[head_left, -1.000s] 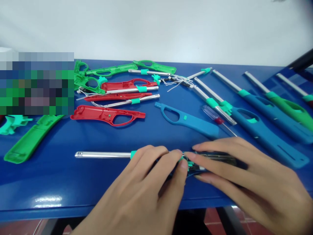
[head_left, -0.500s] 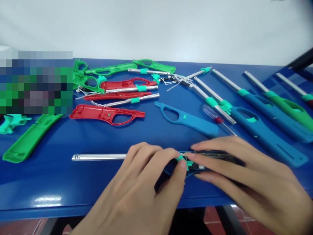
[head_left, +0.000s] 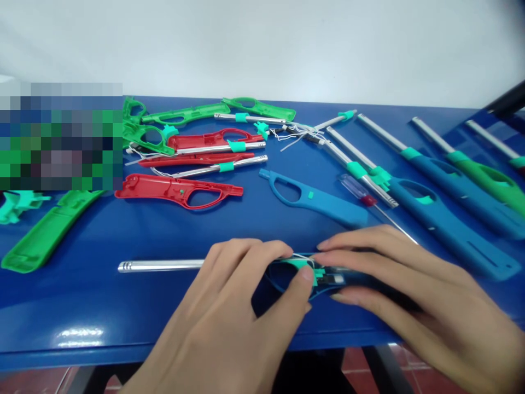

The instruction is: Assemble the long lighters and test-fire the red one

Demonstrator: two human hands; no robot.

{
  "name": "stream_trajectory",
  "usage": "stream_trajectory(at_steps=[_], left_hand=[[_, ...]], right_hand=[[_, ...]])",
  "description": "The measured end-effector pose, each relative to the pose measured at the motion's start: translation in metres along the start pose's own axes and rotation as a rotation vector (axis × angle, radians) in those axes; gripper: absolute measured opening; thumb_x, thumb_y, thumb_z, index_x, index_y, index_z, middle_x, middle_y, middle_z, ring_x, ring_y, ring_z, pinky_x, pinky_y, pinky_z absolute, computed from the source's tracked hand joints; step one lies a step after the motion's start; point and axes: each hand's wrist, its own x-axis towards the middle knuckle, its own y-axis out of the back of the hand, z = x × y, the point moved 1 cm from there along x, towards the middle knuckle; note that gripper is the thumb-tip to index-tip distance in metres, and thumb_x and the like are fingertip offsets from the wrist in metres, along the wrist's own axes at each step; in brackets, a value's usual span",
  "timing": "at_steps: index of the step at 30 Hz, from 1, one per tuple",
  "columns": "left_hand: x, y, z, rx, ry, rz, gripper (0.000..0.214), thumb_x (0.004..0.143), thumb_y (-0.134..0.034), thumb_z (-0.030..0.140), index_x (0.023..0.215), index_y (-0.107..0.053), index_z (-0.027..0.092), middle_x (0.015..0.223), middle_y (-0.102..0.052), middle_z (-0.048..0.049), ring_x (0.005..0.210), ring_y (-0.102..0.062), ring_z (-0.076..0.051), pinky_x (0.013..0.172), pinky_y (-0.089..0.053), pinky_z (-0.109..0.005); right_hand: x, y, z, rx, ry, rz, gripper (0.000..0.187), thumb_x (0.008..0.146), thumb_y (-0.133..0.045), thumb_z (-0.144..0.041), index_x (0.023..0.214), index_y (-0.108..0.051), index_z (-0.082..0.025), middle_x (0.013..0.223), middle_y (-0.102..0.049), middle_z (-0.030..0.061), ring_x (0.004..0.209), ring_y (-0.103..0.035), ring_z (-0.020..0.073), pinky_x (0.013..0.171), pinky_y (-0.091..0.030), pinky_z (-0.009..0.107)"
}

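Note:
Close to the table's front edge, a blue lighter casing half (head_left: 274,280) lies open side up between my two hands. Its metal tube (head_left: 159,266) points left. My left hand (head_left: 229,312) closes over the casing where the tube enters, thumb on the teal trigger (head_left: 318,274) and index finger by a thin white wire (head_left: 307,257). A black igniter with a pale end (head_left: 334,279) shows beside the trigger. My right hand (head_left: 422,295) grips the casing's handle end, fingers along its far side and thumb on the near side. The palm hides most of that end.
A matching blue casing half (head_left: 324,205) and a clear-handled screwdriver (head_left: 361,192) lie just beyond my hands. Closed lighters (head_left: 447,224) lie at right. Red casing halves (head_left: 164,189), green casing halves (head_left: 49,235) and wired metal tubes (head_left: 241,148) spread across the left and back.
The lighter and my left hand have shifted slightly left. My left index finger has drawn back a little, so more of the teal trigger and the white wire shows.

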Motion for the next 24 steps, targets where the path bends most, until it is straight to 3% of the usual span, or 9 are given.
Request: stream_trajectory(at_steps=[6, 9, 13, 19, 24], left_hand=[[0.0011, 0.0002, -0.0009, 0.003, -0.011, 0.02, 0.029, 0.115, -0.061, 0.021, 0.141, -0.069, 0.032, 0.134, -0.074, -0.0039, 0.117, -0.067, -0.023, 0.092, -0.065, -0.032], [0.0012, 0.0001, -0.0007, -0.023, 0.005, 0.016, 0.026, 0.116, -0.065, 0.028, 0.141, -0.069, 0.031, 0.133, -0.073, -0.0038, 0.116, -0.067, -0.023, 0.093, -0.065, -0.032], [0.0018, 0.0003, 0.0002, -0.02, -0.004, 0.014, 0.028, 0.116, -0.065, 0.024, 0.142, -0.071, 0.031, 0.135, -0.075, -0.004, 0.117, -0.068, -0.023, 0.095, -0.065, -0.033], [0.0025, -0.0011, 0.0008, -0.082, 0.019, 0.042, 0.023, 0.116, -0.068, 0.033, 0.138, -0.077, 0.031, 0.131, -0.078, -0.0031, 0.112, -0.073, -0.022, 0.096, -0.067, -0.032], [0.002, 0.0023, 0.0021, 0.024, -0.031, 0.075, 0.034, 0.116, -0.058, 0.01, 0.139, -0.077, 0.025, 0.134, -0.078, -0.0031, 0.124, -0.068, -0.022, 0.111, -0.061, -0.033]], right_hand=[[-0.0009, -0.0007, -0.0011, 0.045, -0.076, -0.007, 0.039, 0.117, -0.064, -0.038, 0.155, -0.073, -0.043, 0.148, -0.08, 0.0047, 0.126, -0.084, 0.0316, 0.101, -0.077, 0.047], [-0.0013, 0.0001, 0.0008, 0.061, -0.062, -0.006, 0.04, 0.116, -0.067, -0.038, 0.154, -0.073, -0.045, 0.147, -0.081, 0.0013, 0.128, -0.084, 0.029, 0.104, -0.075, 0.043], [-0.0012, 0.0004, 0.0015, 0.074, -0.034, -0.014, 0.036, 0.117, -0.066, -0.038, 0.152, -0.072, -0.044, 0.145, -0.081, -0.0004, 0.128, -0.083, 0.0238, 0.102, -0.074, 0.034], [0.0002, 0.0009, 0.0003, 0.027, -0.005, 0.026, 0.035, 0.117, -0.066, -0.037, 0.15, -0.073, -0.044, 0.145, -0.081, -0.002, 0.125, -0.084, 0.0224, 0.099, -0.074, 0.033], [-0.002, -0.0006, -0.0005, -0.044, 0.072, 0.07, 0.041, 0.118, -0.064, -0.029, 0.156, -0.072, -0.041, 0.152, -0.08, -0.0009, 0.134, -0.081, 0.0228, 0.108, -0.072, 0.036]])
